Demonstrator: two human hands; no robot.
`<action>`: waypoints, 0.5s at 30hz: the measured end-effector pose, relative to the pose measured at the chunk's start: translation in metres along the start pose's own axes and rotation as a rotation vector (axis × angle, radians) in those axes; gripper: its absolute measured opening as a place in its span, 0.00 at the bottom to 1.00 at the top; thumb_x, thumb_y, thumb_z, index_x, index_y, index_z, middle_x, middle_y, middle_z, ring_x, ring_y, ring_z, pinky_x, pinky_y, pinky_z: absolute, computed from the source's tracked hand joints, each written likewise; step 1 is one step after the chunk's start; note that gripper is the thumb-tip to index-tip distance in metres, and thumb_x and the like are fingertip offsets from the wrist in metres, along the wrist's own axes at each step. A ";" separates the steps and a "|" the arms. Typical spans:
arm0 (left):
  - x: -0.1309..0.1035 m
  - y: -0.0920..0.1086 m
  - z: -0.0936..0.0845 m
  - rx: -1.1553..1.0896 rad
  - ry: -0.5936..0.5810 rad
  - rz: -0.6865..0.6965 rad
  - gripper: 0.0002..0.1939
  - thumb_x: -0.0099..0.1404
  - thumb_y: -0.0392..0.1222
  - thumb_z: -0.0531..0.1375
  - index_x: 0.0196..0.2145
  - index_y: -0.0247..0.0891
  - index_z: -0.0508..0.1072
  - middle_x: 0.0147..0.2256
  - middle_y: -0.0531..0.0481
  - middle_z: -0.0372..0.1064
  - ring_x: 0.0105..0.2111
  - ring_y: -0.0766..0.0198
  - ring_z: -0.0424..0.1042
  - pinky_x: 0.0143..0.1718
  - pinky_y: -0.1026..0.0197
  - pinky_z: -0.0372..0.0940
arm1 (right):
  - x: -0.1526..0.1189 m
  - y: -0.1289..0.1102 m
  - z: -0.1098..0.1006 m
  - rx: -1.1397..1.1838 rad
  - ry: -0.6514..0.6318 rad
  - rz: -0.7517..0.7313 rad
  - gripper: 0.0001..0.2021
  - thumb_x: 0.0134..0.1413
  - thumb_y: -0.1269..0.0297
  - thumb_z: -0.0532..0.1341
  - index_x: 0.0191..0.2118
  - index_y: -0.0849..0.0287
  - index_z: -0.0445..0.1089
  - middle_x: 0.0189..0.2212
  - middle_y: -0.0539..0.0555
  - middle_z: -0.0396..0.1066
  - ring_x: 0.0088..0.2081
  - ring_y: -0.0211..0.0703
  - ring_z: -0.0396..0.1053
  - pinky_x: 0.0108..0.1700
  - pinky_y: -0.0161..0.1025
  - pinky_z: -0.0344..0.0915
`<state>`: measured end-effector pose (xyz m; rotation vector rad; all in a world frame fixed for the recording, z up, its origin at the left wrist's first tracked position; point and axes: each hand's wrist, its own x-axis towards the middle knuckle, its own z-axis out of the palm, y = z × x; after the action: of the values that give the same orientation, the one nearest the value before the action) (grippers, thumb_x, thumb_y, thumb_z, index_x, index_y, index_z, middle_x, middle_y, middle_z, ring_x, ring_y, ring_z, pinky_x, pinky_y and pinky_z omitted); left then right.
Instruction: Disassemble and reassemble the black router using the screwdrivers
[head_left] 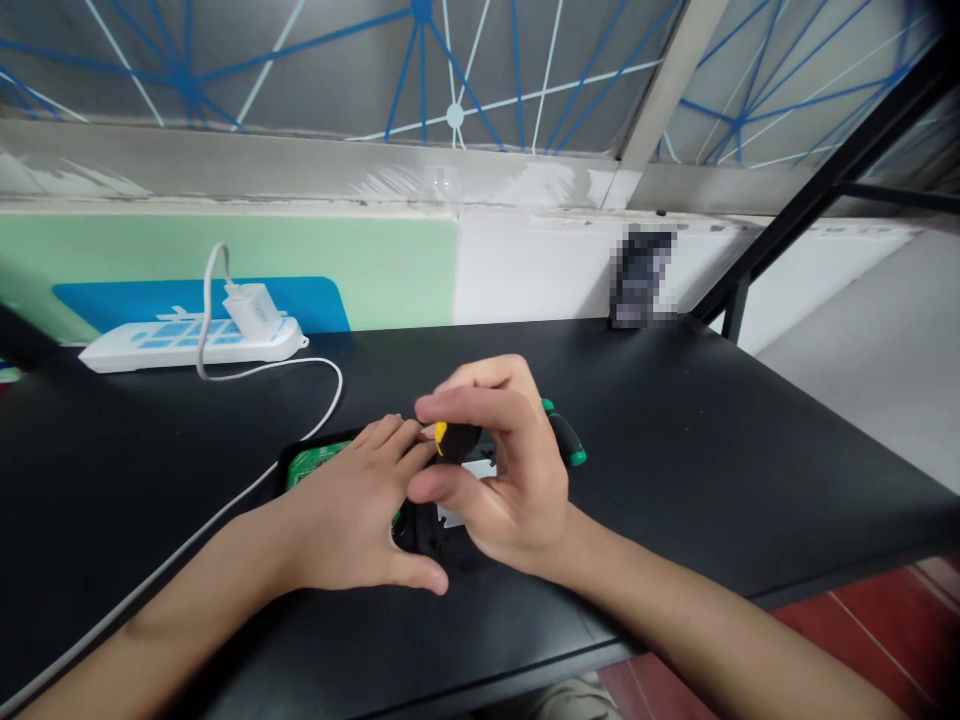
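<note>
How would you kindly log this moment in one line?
left grip: spread over green circuit board | right grip: curled around black-and-yellow handle, contact unclear | beyond: white power strip

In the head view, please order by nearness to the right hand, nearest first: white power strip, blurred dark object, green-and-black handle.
1. Green-and-black handle: just right of the right hand.
2. Blurred dark object: back right.
3. White power strip: back left.
</note>
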<state>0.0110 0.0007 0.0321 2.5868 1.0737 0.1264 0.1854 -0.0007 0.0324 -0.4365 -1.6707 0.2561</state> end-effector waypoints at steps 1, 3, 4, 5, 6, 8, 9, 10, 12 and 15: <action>0.000 0.001 0.000 0.003 -0.002 0.001 0.39 0.52 0.63 0.72 0.56 0.40 0.72 0.59 0.38 0.67 0.61 0.34 0.63 0.63 0.32 0.58 | 0.002 -0.001 0.000 -0.026 0.012 -0.016 0.12 0.57 0.63 0.70 0.46 0.53 0.72 0.37 0.51 0.68 0.39 0.39 0.71 0.36 0.36 0.75; 0.000 0.001 0.000 0.006 -0.005 0.012 0.40 0.53 0.63 0.71 0.57 0.39 0.71 0.60 0.38 0.66 0.61 0.33 0.63 0.63 0.32 0.58 | 0.005 -0.003 -0.001 -0.043 0.018 -0.044 0.12 0.56 0.66 0.72 0.44 0.54 0.72 0.34 0.50 0.69 0.36 0.38 0.70 0.34 0.35 0.74; -0.001 0.000 0.001 0.004 -0.002 0.017 0.42 0.53 0.63 0.71 0.59 0.39 0.70 0.61 0.37 0.65 0.61 0.32 0.62 0.64 0.31 0.57 | 0.006 -0.004 -0.001 -0.041 0.019 -0.052 0.11 0.56 0.68 0.71 0.44 0.54 0.72 0.33 0.51 0.71 0.36 0.38 0.70 0.34 0.35 0.74; -0.001 -0.001 0.002 -0.001 0.004 0.021 0.45 0.53 0.64 0.71 0.62 0.39 0.68 0.63 0.36 0.63 0.62 0.31 0.61 0.64 0.30 0.56 | 0.006 -0.005 -0.001 -0.035 0.012 -0.047 0.10 0.58 0.69 0.70 0.44 0.54 0.72 0.33 0.51 0.73 0.35 0.39 0.70 0.34 0.36 0.74; -0.001 -0.002 0.003 -0.009 0.011 0.020 0.48 0.52 0.64 0.72 0.64 0.40 0.65 0.64 0.36 0.61 0.63 0.30 0.60 0.64 0.30 0.56 | 0.005 -0.005 -0.001 -0.021 -0.002 -0.028 0.09 0.60 0.71 0.67 0.45 0.54 0.72 0.33 0.52 0.75 0.35 0.39 0.72 0.35 0.37 0.74; -0.001 -0.005 0.004 -0.020 0.019 0.026 0.51 0.51 0.65 0.72 0.66 0.41 0.63 0.65 0.35 0.60 0.64 0.29 0.59 0.63 0.29 0.56 | 0.001 -0.006 -0.001 0.036 -0.031 0.046 0.11 0.64 0.74 0.60 0.49 0.54 0.70 0.38 0.53 0.77 0.37 0.40 0.75 0.38 0.39 0.76; -0.001 -0.006 0.005 -0.019 0.017 0.028 0.52 0.51 0.66 0.71 0.66 0.41 0.63 0.65 0.34 0.60 0.64 0.28 0.58 0.63 0.27 0.55 | -0.001 -0.005 -0.001 0.080 -0.036 0.083 0.13 0.66 0.74 0.57 0.52 0.54 0.69 0.40 0.54 0.77 0.39 0.40 0.77 0.39 0.41 0.77; -0.001 -0.007 0.006 -0.016 0.012 0.028 0.51 0.51 0.68 0.71 0.66 0.40 0.64 0.65 0.34 0.61 0.64 0.27 0.58 0.64 0.26 0.54 | -0.003 -0.005 -0.001 0.120 -0.039 0.116 0.14 0.67 0.73 0.54 0.54 0.55 0.68 0.43 0.55 0.77 0.40 0.40 0.78 0.41 0.42 0.78; -0.001 -0.008 0.006 -0.006 0.007 0.021 0.49 0.51 0.69 0.70 0.63 0.40 0.67 0.64 0.33 0.62 0.64 0.26 0.57 0.64 0.24 0.51 | -0.006 -0.002 -0.001 0.171 -0.043 0.146 0.15 0.70 0.71 0.50 0.56 0.55 0.66 0.47 0.57 0.77 0.42 0.41 0.79 0.42 0.43 0.79; -0.001 -0.006 0.005 -0.009 0.012 0.024 0.47 0.51 0.68 0.71 0.62 0.40 0.69 0.61 0.35 0.65 0.62 0.29 0.61 0.63 0.26 0.54 | -0.004 0.001 -0.002 0.152 -0.041 0.110 0.12 0.71 0.67 0.51 0.54 0.54 0.67 0.48 0.56 0.75 0.43 0.40 0.77 0.43 0.43 0.79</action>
<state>0.0070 0.0030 0.0255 2.5945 1.0444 0.1531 0.1875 -0.0019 0.0289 -0.4115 -1.6562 0.4732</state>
